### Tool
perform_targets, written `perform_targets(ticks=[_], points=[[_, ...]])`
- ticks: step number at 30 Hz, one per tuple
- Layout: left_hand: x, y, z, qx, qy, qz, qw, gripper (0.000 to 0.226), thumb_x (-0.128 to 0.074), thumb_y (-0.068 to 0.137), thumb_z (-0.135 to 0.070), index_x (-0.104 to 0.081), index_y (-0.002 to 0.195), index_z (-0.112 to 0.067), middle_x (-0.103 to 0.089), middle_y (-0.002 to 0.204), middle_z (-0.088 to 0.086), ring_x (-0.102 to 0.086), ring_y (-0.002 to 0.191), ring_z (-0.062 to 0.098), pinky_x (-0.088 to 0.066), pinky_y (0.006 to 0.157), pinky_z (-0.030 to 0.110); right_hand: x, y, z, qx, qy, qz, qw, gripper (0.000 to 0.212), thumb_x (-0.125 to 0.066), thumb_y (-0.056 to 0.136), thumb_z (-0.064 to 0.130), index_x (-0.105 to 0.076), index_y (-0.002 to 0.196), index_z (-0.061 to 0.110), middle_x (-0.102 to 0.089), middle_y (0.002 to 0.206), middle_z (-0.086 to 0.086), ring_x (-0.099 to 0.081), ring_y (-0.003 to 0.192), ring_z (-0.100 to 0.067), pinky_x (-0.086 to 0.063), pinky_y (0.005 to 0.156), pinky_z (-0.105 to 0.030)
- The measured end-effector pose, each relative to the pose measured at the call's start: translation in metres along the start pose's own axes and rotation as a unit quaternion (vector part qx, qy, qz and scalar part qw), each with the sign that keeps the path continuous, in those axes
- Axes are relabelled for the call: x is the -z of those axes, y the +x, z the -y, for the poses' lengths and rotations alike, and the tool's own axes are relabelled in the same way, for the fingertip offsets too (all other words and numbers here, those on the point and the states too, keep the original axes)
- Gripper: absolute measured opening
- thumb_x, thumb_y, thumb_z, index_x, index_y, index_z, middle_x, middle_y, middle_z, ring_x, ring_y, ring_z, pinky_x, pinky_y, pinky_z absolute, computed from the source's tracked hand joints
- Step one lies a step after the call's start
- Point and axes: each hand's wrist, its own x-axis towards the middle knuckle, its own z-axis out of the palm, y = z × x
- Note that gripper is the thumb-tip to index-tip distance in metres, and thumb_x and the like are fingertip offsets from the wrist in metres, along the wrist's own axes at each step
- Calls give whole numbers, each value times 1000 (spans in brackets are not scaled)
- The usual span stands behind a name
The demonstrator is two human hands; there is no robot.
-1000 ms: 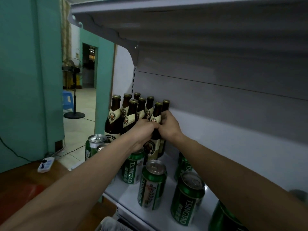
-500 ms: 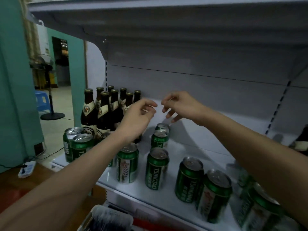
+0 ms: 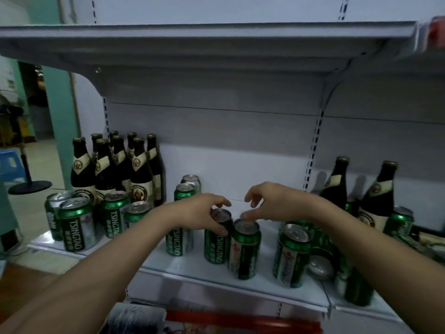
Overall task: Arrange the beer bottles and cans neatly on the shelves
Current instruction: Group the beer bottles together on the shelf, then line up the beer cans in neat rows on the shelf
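Several brown beer bottles (image 3: 134,174) stand packed at the back left of the white shelf (image 3: 207,273). Green Tsingtao cans are scattered along the shelf. My left hand (image 3: 202,213) curls over the top of one upright green can (image 3: 215,247) at the middle front, thumb on its near side and fingers behind its rim. My right hand (image 3: 272,203) hovers with loosely curled fingers just above the neighbouring green can (image 3: 244,254); one fingertip touches its lid. Two more brown bottles (image 3: 378,196) stand at the right.
More cans cluster at the left front (image 3: 74,225), behind my left hand (image 3: 186,190) and at the right (image 3: 291,256), some lying down. The upper shelf (image 3: 192,42) overhangs closely. A red-edged box (image 3: 240,321) sits below. A fan base (image 3: 29,186) stands on the floor at the left.
Both hands left the bottle group at the back left, moved right and dropped onto two cans at the middle front. The view swung right and pulled back.
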Motion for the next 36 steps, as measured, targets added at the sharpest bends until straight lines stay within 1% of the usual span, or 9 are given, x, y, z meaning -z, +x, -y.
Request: perform_targets(ticks=[3,14,21,24,26,28,30,34,36], points=[[-5,5,-4,2,31,-7,999,76,-84,73,-39,-52,139,-23,-57,136,-3,-55,117,12,-45,95,24,-16,-9,-1,-1,-6,27,1000,73,-76,79,53,-50,139,20,-58,130,2,-57,109,-14,-50,94,-31],[-16,44,6,27,41,-74,996,49,-83,76,-24,-65,119,-10,-67,117,7,-62,107,25,-50,90,35,-39,27,-12,-37,-43,-33,998,60,-80,81,39,-57,126,7,-59,125,-10,-58,109,-26,-49,87,-34],[-24,66,5,69,51,-105,991,69,-73,86,-20,-42,147,-10,-45,147,14,-42,134,30,-35,111,36,-39,48,-22,-77,-3,-52,996,61,-79,82,37,-55,127,3,-60,128,-14,-58,111,-27,-50,93,-37],[-47,50,-18,-21,-9,-337,941,46,-61,93,-18,-52,138,-16,-51,137,4,-43,130,22,-36,108,34,-40,19,-24,-57,98,-197,974,61,-69,92,36,-47,141,6,-54,139,-10,-52,125,-24,-45,103,-36],[-72,34,-39,-117,-139,-419,890,29,-54,97,-26,-59,125,-21,-56,121,-7,-54,116,9,-45,98,26,-52,-12,-29,-25,190,-384,903,36,-59,98,28,-57,131,11,-60,127,-3,-57,115,-16,-49,100,-34],[-101,24,-55,-176,-235,-370,882,27,-52,98,-35,-56,125,-30,-55,117,-10,-58,109,5,-47,89,17,-76,-45,-34,-13,258,-516,817,21,-52,100,20,-61,119,14,-61,115,2,-58,106,-9,-49,95,-26],[-128,22,-66,-183,-288,-272,900,37,-53,98,-41,-47,134,-40,-50,126,-11,-56,112,5,-49,86,16,-108,-70,-40,-35,275,-560,781,22,-46,102,14,-58,120,13,-56,115,2,-54,107,-4,-44,93,-18],[-166,28,-70,-173,-307,-179,918,56,-59,95,-40,-31,142,-52,-44,133,-16,-53,115,4,-49,88,21,-171,-89,-40,-72,284,-521,802,45,-39,105,8,-41,147,22,-45,133,-2,-45,114,9,-37,91,-8],[-167,27,-71,-161,-328,-186,912,57,-61,93,-43,-31,138,-59,-46,129,-27,-56,107,-2,-49,82,16,-188,-87,-38,-64,281,-492,822,62,-40,104,9,-21,155,39,-41,140,2,-52,113,-2,-41,84,-13]])
